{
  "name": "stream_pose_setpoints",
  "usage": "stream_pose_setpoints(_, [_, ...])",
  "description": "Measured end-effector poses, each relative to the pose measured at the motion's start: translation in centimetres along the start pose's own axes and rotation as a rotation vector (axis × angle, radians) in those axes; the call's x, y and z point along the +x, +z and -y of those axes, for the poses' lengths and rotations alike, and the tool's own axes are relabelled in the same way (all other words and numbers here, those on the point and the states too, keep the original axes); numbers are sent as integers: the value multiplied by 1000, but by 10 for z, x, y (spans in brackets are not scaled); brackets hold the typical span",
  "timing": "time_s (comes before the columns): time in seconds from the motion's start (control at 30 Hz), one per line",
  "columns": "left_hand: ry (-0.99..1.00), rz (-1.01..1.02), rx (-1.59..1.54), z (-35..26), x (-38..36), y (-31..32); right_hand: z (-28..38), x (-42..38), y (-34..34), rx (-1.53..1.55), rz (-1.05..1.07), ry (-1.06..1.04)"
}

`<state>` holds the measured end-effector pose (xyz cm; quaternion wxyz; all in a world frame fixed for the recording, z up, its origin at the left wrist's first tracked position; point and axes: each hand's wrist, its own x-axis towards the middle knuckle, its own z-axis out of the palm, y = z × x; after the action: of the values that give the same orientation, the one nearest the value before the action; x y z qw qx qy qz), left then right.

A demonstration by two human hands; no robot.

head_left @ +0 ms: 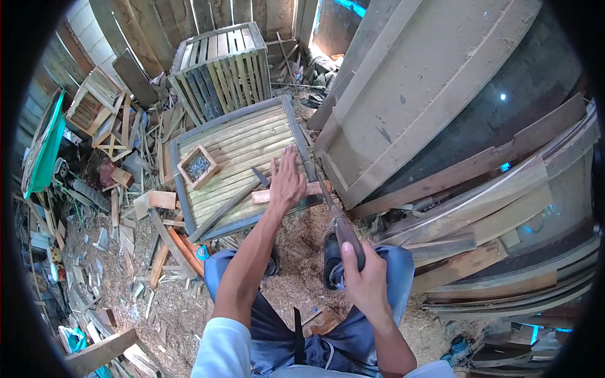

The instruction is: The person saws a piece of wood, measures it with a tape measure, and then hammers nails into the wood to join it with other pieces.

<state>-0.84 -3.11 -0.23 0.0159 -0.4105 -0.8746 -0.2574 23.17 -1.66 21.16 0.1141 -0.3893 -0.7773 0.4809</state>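
My left hand (288,183) lies flat with its fingers stretched out over a short wooden piece (260,196) at the near right corner of a slatted wooden table (236,142). My right hand (363,274) is wrapped round the dark handle of a saw (342,228), whose blade points up and away, crossing the wooden piece's right end. On the slats to the left sits a small wooden box (198,167) of nails. A long dark wooden bar and a narrow dark tool (260,177) lie between the box and my left hand.
A slatted crate (220,69) stands behind the table. Large wooden panels (416,107) lean at the right, above stacked curved boards (479,220). Wood scraps and sawdust cover the floor at the left. A tape roll (202,252) lies near my left knee.
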Motion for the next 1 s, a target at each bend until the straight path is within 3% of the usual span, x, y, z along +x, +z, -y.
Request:
stream_pose_setpoints(0.03, [-17, -52, -49, 1, 1, 1, 7, 4, -3, -10, 30, 49])
stream_pose_setpoints(0.07, [-25, 41, -5, 1, 4, 2, 11, 8, -5, -17, 59, 94])
stream_pose_setpoints(0.3, [31, -17, 6, -15, 10, 17, 31, 22, -7, -195, -149, -57])
stream_pose_setpoints(0.47, [-154, 0, 85, -21, 13, 8, 37, 37, -15, -223, -110, 12])
stream_pose_setpoints(0.77, [-143, 14, 54, -22, 10, 10, 69, 60, -17, -315, -17, 28])
stream_pose_setpoints(0.83, [-146, 49, 37, -25, 13, 6, 67, 71, -18, -328, -23, 0])
stream_pose_setpoints(0.93, [-135, 93, 44, -18, 5, 9, -5, 116, 24, -327, -181, -62])
stream_pose_setpoints(1.0, [-93, 5, 52, -18, 14, 11, -24, 103, 45, -281, -266, -121])
